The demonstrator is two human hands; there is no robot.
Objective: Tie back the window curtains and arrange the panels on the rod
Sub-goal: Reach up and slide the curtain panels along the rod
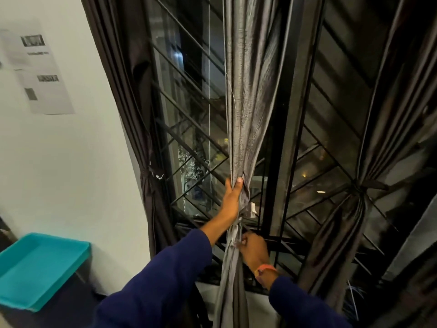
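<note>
Head view, centre frame: left hand (233, 197) grips the gathered grey curtain (246, 91), right hand (254, 250) fingers pinch its tie (237, 227); next, cinch it snug.

A single wide-angle head camera looks forward and slightly down from close in front of the window (194, 129), near enough that both sleeved forearms reach up from the lower edge and the gathered middle curtain panel (246, 95) fills the centre.

Left hand (233, 197) grips the gathered grey curtain (246, 95); right hand (254, 250) pinches its tie (236, 224).
</note>
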